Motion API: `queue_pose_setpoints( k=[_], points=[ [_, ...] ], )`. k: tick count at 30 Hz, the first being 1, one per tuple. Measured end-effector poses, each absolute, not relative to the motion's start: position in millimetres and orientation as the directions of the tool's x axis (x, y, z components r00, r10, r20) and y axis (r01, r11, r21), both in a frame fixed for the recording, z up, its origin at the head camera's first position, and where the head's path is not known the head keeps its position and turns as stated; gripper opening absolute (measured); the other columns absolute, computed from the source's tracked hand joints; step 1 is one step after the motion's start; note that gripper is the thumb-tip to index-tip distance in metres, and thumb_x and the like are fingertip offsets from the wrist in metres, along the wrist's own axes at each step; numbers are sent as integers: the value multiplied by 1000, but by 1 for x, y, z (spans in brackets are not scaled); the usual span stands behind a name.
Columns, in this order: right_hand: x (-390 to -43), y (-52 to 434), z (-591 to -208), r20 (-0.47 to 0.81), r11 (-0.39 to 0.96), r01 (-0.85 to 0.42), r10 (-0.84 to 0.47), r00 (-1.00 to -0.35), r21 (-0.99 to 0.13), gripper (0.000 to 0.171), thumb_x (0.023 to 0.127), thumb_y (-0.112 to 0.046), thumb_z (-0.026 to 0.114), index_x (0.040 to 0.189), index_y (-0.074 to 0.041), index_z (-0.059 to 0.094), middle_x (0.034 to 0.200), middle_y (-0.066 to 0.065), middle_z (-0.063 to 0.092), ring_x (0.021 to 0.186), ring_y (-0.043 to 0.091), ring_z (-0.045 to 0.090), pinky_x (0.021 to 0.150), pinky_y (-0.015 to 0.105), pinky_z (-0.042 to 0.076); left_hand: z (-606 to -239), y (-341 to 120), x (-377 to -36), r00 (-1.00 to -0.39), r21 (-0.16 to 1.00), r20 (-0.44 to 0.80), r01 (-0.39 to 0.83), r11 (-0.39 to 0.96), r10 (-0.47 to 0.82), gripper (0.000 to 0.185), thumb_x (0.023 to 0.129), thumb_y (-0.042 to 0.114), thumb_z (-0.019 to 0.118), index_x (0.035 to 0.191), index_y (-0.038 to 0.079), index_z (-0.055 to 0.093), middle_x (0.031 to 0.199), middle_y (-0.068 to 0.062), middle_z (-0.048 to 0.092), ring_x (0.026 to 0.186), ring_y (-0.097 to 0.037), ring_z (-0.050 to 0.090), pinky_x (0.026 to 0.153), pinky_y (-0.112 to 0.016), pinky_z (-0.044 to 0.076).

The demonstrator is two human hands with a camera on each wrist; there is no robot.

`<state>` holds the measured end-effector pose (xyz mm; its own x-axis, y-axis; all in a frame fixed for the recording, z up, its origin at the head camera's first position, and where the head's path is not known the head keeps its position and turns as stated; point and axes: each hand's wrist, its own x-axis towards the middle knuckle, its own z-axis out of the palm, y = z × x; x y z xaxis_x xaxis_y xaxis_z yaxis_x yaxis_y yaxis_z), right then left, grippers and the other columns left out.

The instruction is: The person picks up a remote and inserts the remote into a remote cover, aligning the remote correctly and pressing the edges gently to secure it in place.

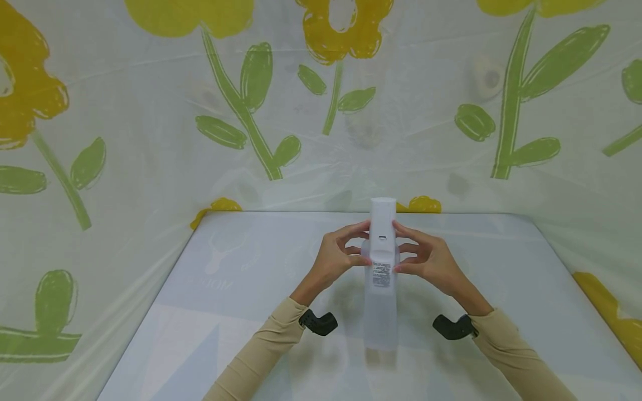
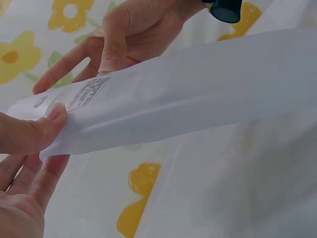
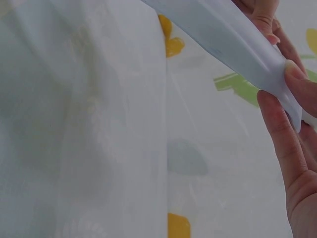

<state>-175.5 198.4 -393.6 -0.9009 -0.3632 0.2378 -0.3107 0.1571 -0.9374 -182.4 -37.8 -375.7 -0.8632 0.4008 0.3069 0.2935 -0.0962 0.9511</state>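
A slim white device (image 1: 383, 223), with a small port and a printed label (image 1: 382, 274), stands upright over the table. Its lower part sits in a frosted plastic sleeve (image 1: 380, 323) that hangs down below the label. My left hand (image 1: 335, 253) pinches the sleeve and device from the left side, thumb beside the label. From the right side my right hand (image 1: 428, 257) pinches at the same height. In the left wrist view, the left thumb (image 2: 55, 116) presses on the sleeve's opening edge. The right wrist view shows the right thumb and a finger on the sleeve (image 3: 242, 44).
A white table (image 1: 241, 267) spreads beneath both hands. Behind it and at the sides hangs a pale cloth (image 1: 150, 139) with yellow flowers and green leaves. Black wrist cameras (image 1: 320, 324) sit at both cuffs.
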Motion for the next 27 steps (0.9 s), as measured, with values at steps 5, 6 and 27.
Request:
queue_pose_setpoints(
  k=[5, 6, 27],
  points=[
    [-175, 197, -393, 234, 159, -308, -364, -901, -938, 79, 74, -2, 79, 143, -21, 43, 138, 12, 47, 97, 23, 63, 75, 37, 56, -377, -39, -183, -862, 949, 315, 297, -107, 397, 66, 71, -13, 75, 132, -3, 51, 127, -15, 56, 111, -27, 55, 86, -38, 53],
    [-175, 197, -393, 234, 158, -308, -365, -901, -938, 79, 75, -2, 78, 143, -20, 43, 138, 12, 46, 97, 23, 63, 75, 37, 56, -377, -39, -183, -862, 949, 315, 295, -110, 397, 66, 71, -13, 75, 132, -3, 51, 127, -16, 56, 111, -27, 55, 86, -38, 53],
    [-175, 194, -393, 244, 155, -321, -378, -893, -934, 78, 74, 1, 78, 143, -14, 43, 137, 17, 47, 97, 22, 64, 76, 35, 56, -403, -43, -196, -858, 939, 343, 311, -145, 384, 64, 72, -7, 77, 131, 6, 56, 125, -5, 58, 110, -20, 55, 85, -36, 53]
  ],
)
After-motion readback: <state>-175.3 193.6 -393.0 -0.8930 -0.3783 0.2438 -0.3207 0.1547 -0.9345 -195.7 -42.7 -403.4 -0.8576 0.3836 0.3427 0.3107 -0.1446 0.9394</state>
